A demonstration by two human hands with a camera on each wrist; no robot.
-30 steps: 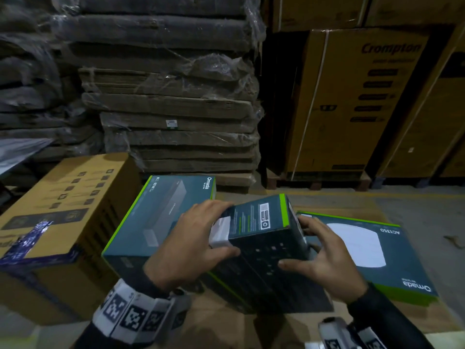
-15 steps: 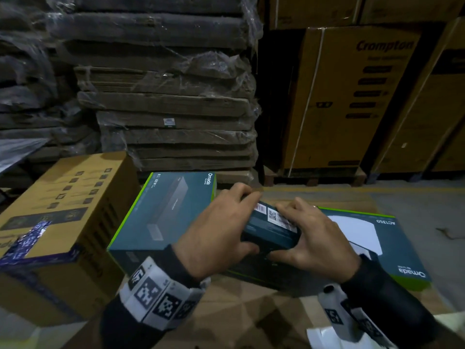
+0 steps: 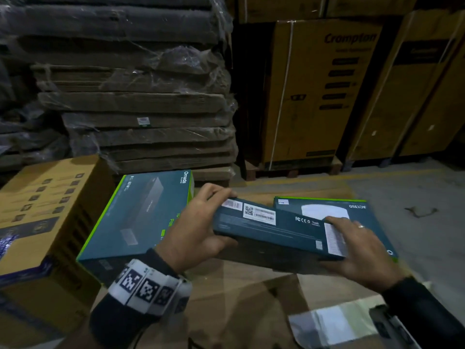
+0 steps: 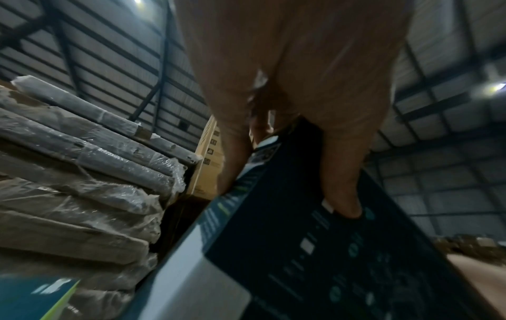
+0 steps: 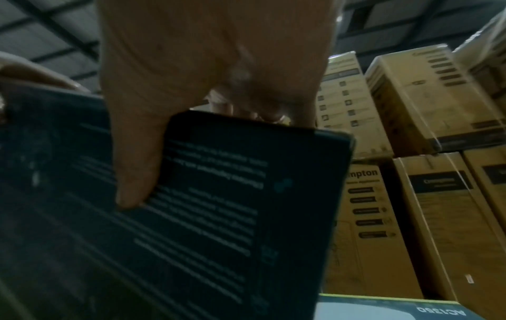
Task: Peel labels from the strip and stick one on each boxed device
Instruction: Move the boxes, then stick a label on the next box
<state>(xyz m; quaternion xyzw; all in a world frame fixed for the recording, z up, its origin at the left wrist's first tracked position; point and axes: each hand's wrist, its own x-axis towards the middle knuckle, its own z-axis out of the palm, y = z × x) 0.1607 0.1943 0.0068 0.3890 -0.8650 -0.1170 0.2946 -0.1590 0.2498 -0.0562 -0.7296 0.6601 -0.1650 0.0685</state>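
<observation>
Yellow-brown printed carton (image 3: 47, 197) sits at far left on the cardboard work surface (image 3: 239, 298). Just right of it, a flat teal box with green edging and "Omada" lettering (image 3: 141, 217) lies tilted against it. Behind stands a stack of plastic-wrapped flattened cardboard (image 3: 130, 96).

Left hand (image 3: 193, 233), wrist banded with a black-and-white marker cuff (image 3: 148, 285), grips the left end of a long dark teal device box (image 3: 271, 230): fingers over the top edge, thumb on the underside. The box is held above the surface, narrow side up, showing a white barcode sticker (image 3: 232, 204) and a white QR label (image 3: 259, 214).

Right hand (image 3: 357, 250) grips the box's right end, thumb below, fingers curled over the top, beside a white printed label (image 3: 334, 239) on that end. The right wrist view shows the thumb (image 5: 137, 164) pressed flat on the printed underside.

Behind lies another teal box marked "AC1350" (image 3: 352, 210). Tall brown "Crompton" cartons (image 3: 324, 91) stand at the right rear. A strip of white label backing (image 3: 329, 323) rests at lower right.
</observation>
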